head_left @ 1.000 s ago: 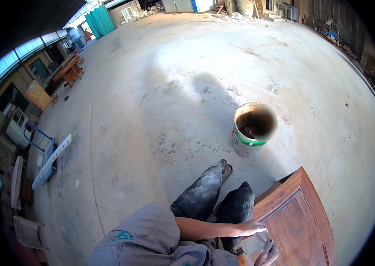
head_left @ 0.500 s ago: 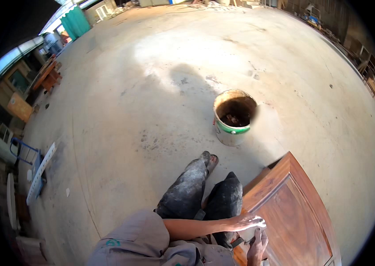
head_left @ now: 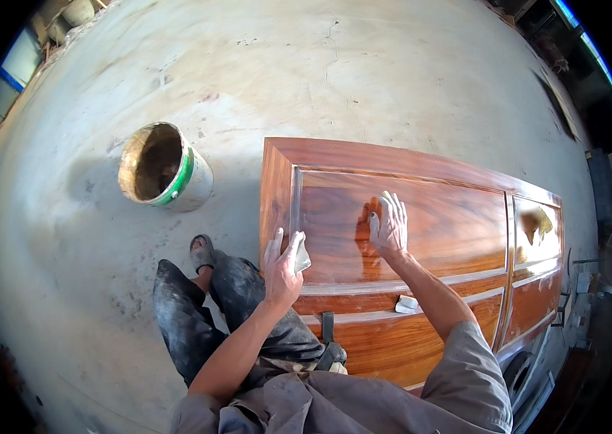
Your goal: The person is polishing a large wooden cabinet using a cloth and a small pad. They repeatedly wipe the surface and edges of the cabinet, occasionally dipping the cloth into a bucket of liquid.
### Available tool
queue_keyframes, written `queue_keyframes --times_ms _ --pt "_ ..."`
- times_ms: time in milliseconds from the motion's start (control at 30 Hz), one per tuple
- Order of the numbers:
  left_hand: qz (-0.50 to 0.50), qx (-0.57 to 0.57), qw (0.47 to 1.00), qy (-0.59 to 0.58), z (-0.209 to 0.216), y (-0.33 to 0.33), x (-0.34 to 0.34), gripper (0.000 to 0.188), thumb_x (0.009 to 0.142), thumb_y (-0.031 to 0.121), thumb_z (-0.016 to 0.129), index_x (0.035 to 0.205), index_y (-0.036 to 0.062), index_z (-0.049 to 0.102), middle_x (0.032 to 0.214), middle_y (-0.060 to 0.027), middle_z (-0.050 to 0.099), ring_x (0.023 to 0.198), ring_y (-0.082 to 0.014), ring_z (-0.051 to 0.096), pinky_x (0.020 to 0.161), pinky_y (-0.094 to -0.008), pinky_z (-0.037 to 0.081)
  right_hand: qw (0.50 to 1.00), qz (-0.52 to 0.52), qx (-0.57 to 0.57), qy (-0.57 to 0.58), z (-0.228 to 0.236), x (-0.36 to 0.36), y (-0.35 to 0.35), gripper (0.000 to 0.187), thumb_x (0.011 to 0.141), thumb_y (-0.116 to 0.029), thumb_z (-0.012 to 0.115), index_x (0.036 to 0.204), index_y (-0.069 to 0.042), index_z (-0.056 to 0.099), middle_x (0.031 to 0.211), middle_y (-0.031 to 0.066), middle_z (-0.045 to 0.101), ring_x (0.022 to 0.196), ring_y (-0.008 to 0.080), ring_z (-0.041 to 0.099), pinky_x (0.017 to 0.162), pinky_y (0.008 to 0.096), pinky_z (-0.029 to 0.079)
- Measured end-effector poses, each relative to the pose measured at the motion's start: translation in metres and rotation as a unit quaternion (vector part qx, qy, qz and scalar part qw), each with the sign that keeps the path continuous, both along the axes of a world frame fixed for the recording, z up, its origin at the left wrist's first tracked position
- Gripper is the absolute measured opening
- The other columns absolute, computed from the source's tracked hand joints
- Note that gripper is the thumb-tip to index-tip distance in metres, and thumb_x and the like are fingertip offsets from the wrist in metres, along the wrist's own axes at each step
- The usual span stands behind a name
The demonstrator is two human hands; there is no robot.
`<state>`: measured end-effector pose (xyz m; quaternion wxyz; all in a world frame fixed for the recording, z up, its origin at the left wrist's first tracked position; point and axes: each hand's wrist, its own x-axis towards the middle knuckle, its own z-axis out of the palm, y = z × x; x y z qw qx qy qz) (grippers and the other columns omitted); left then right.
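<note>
A reddish-brown wooden door (head_left: 451,217) with raised mouldings and a glossy finish lies before me to the right. At its left end, my left hand (head_left: 281,278) is closed on a folded piece of greyish sandpaper (head_left: 302,257), held by the inner moulding. My right hand (head_left: 391,230) is open over the large upper panel, fingers stretched out and whitened with dust. Its dark reflection shows beside it; whether the palm touches the wood I cannot tell. A small folded pale sheet (head_left: 407,304) rests on the lower moulding, near my right forearm.
To the left on the concrete floor (head_left: 277,79) stands an open white bucket (head_left: 201,181) with a green band and a dirty inside. My legs are beside the door's left end. Assorted objects line the far right edge, with a dark leaning board (head_left: 558,105) among them.
The view has swung right, bringing most of the door into sight. My hands, close together before, are now apart: the left with the sandpaper, the right spread over the panel.
</note>
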<state>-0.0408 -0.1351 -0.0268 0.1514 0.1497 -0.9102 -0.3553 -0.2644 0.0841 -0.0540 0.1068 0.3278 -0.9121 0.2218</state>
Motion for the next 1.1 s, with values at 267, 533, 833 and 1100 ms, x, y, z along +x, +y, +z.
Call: queue_keyframes --times_ms 267,533,833,1100 --pt "0.05 -0.081 0.994 -0.048 -0.051 -0.026 -0.062 0.087 0.079 -0.01 0.067 0.16 0.0089 0.043 0.158 -0.0129 0.053 0.156 -0.0441 0.029 0.127 -0.0647 0.021 0.967 -0.236 0.088 -0.029 -0.066 -0.079 0.093 0.063 0.105 -0.028 0.047 0.161 -0.002 0.036 0.171 0.0192 0.031 0.161 0.0354 0.022 0.132 0.0511 0.011" --pt "0.055 -0.167 0.982 -0.07 -0.048 -0.054 -0.146 0.085 0.086 -0.003 0.068 0.163 0.0046 0.033 0.154 -0.0159 0.057 0.155 -0.0442 0.03 0.128 -0.0643 0.017 0.967 -0.234 0.089 -0.039 -0.053 -0.083 0.093 0.062 0.104 -0.024 0.046 0.161 -0.001 0.036 0.172 0.0202 0.03 0.161 0.0363 0.021 0.132 0.0512 0.01" --pt "0.069 -0.154 0.981 -0.093 -0.025 -0.056 -0.152 0.076 0.088 -0.002 0.071 0.158 0.0139 0.046 0.146 -0.0105 0.063 0.15 -0.044 0.037 0.126 -0.0643 0.025 0.967 -0.232 0.095 -0.037 -0.05 -0.083 0.091 0.062 0.104 -0.024 0.046 0.161 0.0 0.037 0.172 0.0211 0.028 0.161 0.0365 0.02 0.132 0.0518 0.009" --pt "-0.102 -0.148 0.984 0.008 -0.04 -0.12 -0.153 0.059 0.095 0.0 0.063 0.152 0.0126 0.055 0.125 -0.0077 0.077 0.149 -0.0359 0.041 0.128 -0.0566 0.022 0.968 -0.235 0.088 -0.032 -0.052 -0.082 0.087 0.062 0.103 -0.021 0.049 0.16 0.0 0.037 0.171 0.0217 0.03 0.161 0.037 0.022 0.132 0.0531 0.01"
